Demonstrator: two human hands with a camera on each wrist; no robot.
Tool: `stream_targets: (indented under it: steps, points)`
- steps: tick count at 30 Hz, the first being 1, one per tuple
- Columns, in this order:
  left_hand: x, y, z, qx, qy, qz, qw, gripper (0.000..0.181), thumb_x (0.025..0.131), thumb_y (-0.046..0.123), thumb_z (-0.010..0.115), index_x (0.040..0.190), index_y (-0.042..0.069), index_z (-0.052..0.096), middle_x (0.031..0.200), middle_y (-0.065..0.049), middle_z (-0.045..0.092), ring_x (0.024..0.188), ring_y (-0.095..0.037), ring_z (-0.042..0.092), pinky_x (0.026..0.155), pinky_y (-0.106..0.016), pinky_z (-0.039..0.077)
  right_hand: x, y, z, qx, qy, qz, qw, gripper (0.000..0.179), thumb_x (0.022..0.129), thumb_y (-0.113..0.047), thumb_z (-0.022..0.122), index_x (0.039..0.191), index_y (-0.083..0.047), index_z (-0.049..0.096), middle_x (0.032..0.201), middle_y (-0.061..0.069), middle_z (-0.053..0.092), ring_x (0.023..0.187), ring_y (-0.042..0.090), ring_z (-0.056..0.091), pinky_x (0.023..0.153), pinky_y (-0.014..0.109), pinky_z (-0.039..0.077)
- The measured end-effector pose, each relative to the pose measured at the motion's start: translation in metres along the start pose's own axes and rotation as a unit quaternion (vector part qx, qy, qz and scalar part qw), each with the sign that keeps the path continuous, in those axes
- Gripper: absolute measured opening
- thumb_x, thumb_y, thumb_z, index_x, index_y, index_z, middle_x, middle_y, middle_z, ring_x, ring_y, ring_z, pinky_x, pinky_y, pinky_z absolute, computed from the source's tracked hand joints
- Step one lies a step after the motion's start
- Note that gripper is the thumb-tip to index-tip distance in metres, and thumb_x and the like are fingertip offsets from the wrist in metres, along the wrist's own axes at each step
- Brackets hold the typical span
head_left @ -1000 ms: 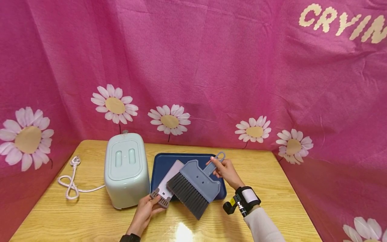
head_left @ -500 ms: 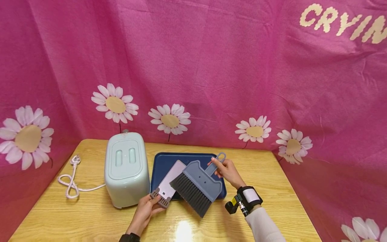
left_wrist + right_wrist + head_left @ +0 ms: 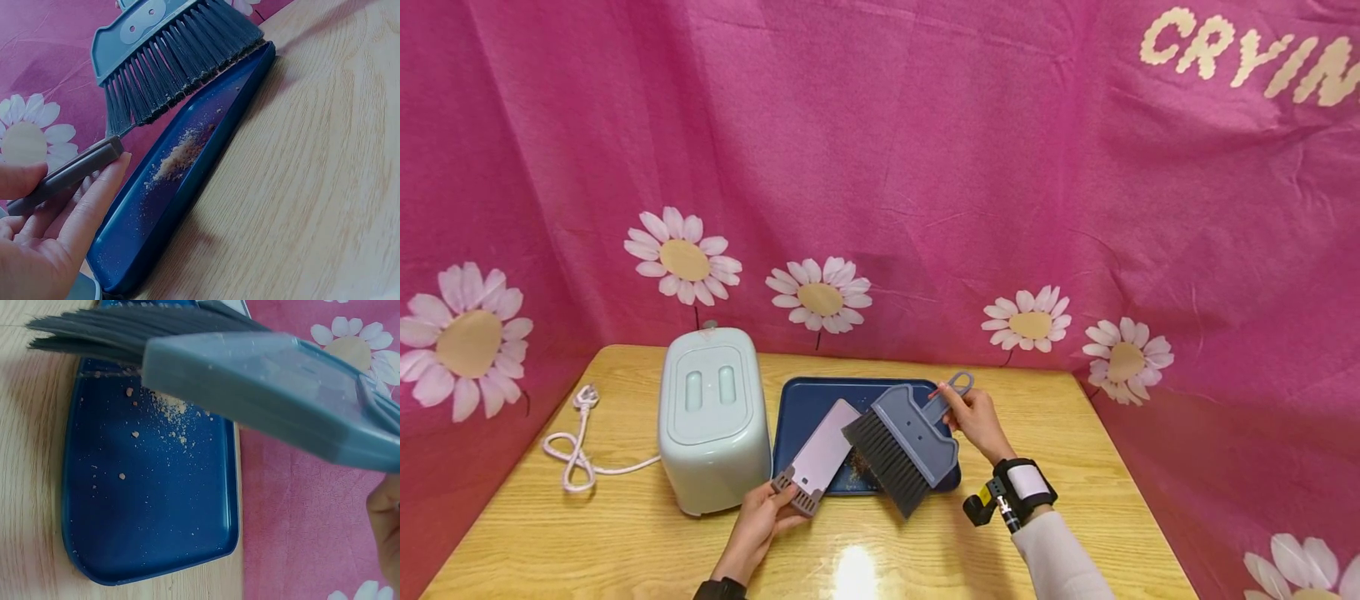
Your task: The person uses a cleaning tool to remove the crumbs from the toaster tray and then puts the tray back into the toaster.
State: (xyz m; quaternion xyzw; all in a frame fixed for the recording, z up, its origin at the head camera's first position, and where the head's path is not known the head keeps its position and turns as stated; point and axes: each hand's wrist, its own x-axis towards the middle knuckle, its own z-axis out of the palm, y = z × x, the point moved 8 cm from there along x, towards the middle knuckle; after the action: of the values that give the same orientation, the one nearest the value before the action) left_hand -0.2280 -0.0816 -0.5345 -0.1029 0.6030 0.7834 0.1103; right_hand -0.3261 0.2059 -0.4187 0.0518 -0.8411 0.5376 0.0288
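Note:
My right hand [image 3: 979, 423] grips the handle of a grey-blue hand brush [image 3: 917, 433] with dark bristles. The brush is tilted over the right part of a dark blue tray [image 3: 801, 402]. In the left wrist view its bristles are above the tray's floor, and a heap of tan crumbs [image 3: 180, 157] lies beneath. My left hand [image 3: 756, 525] pinches the slotted grey-brown end of a flat metal crumb tray [image 3: 823, 442], thumb on top and fingers below. That crumb tray slants over the left part of the blue tray. Scattered crumbs [image 3: 167, 407] also show in the right wrist view.
A pale mint toaster [image 3: 711, 417] with its lid on stands left of the blue tray. Its white cord and plug [image 3: 580, 450] lie on the wooden table [image 3: 1037, 533]. A pink flowered cloth [image 3: 880, 167] hangs behind and at both sides.
My right hand has moved the brush a little right and away from me, uncovering crumbs on the blue tray. The left hand and crumb tray have stayed nearly still.

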Motion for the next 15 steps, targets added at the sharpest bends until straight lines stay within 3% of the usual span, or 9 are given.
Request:
stream_targets:
  steps: [8, 15]
  points:
    - [-0.002, 0.001, -0.002, 0.003, 0.002, 0.000, 1.0000, 0.042, 0.092, 0.005, 0.044, 0.123, -0.022, 0.033, 0.108, -0.033, 0.054, 0.082, -0.021, 0.061, 0.071, -0.038, 0.053, -0.013, -0.034, -0.008, -0.012, 0.064, -0.036, 0.9972, 0.030, 0.091, -0.015, 0.050, 0.082, 0.009, 0.066, 0.053, 0.025, 0.050, 0.038, 0.007, 0.042, 0.039, 0.017, 0.034]
    - [-0.003, 0.001, -0.002, 0.002, -0.002, -0.001, 1.0000, 0.042, 0.092, 0.005, 0.044, 0.123, -0.022, 0.033, 0.109, -0.033, 0.053, 0.083, -0.022, 0.061, 0.072, -0.038, 0.053, -0.006, -0.015, -0.011, -0.023, 0.087, -0.039, 0.9952, 0.033, 0.091, -0.024, 0.052, 0.082, 0.003, 0.068, 0.049, 0.012, 0.052, 0.038, 0.004, 0.044, 0.037, 0.019, 0.033]
